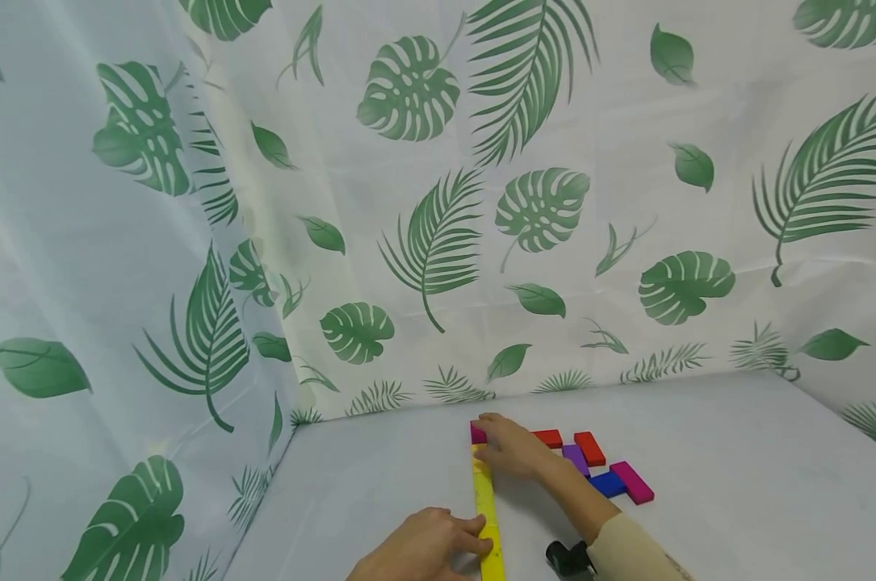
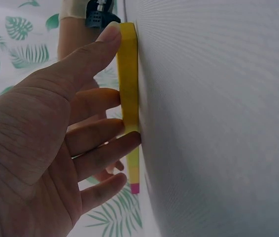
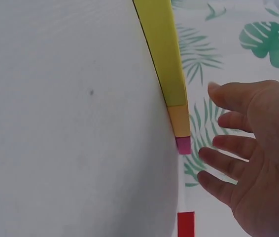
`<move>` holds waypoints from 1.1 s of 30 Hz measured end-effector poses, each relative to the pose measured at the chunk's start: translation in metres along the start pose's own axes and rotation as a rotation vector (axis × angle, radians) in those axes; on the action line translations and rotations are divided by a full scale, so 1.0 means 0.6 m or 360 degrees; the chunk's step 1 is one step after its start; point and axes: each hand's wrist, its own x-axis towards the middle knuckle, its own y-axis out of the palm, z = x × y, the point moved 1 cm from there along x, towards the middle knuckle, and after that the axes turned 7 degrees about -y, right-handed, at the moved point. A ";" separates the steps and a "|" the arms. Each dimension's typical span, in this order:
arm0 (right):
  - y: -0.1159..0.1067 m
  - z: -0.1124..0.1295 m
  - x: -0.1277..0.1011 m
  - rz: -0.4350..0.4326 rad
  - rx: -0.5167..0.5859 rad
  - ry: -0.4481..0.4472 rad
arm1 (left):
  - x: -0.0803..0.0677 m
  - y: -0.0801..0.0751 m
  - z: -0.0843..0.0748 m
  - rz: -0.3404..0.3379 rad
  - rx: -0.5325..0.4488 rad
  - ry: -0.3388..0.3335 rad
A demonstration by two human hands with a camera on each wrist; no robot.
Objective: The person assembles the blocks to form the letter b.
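A straight row of yellow blocks lies on the white table, running away from me. At its far end sit an orange block and a magenta block. My left hand is beside the near part of the row. In the left wrist view the thumb touches the near end of the row, and loosely extended fingers reach along its side. My right hand is at the far end, partly covering the magenta block in the head view; its fingers are spread and hold nothing.
Right of the row lie red blocks, a purple block, a blue block and another magenta block. A black device sits at the right wrist. Leaf-patterned curtains enclose the table.
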 end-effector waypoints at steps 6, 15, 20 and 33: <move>-0.007 0.010 -0.011 -0.0013 -0.0082 -0.0014 | 0.001 0.001 0.000 -0.0022 0.0037 0.0038; -0.031 0.008 -0.040 -0.0020 -0.0189 -0.0030 | -0.001 -0.001 -0.002 -0.0001 0.0070 -0.0001; -0.039 -0.004 -0.046 -0.0028 -0.0252 -0.0044 | -0.002 -0.002 -0.003 0.0018 0.0045 -0.0081; -0.058 -0.017 -0.062 -0.0035 -0.0280 -0.0036 | -0.005 -0.002 -0.001 0.0031 0.0008 -0.0103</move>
